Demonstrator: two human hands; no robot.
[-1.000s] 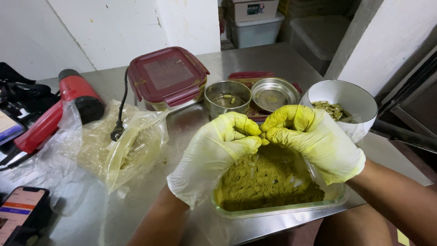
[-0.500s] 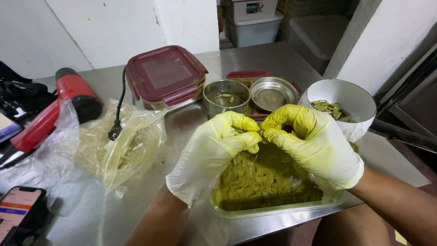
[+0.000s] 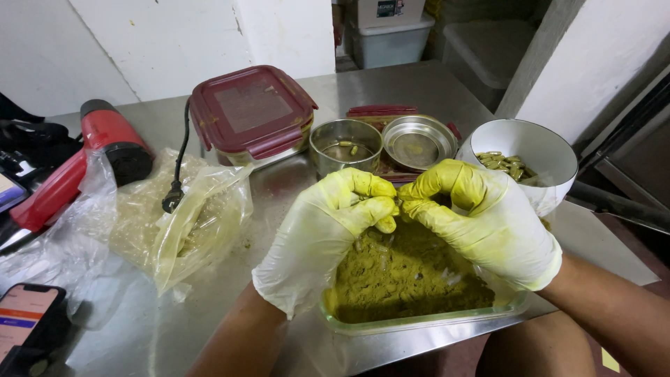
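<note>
Both hands wear thin gloves stained yellow. My left hand (image 3: 328,237) and my right hand (image 3: 485,220) meet fingertip to fingertip over a clear glass dish (image 3: 419,322) filled with olive-green powder (image 3: 405,279). The fingers pinch something small between them; it is too small to make out, likely a capsule. A few clear capsule shells lie in the powder. Behind my right hand stands a white bowl (image 3: 551,150) holding several filled green capsules (image 3: 502,163).
On the steel table (image 3: 419,84): two small steel bowls (image 3: 345,145) (image 3: 419,142), a glass box with a dark red lid (image 3: 251,115), a plastic bag of capsule shells (image 3: 174,223), a red heat gun (image 3: 77,164) with black plug, a phone (image 3: 28,321) front left.
Both hands stay pinched together over the dish, with only slight finger movement.
</note>
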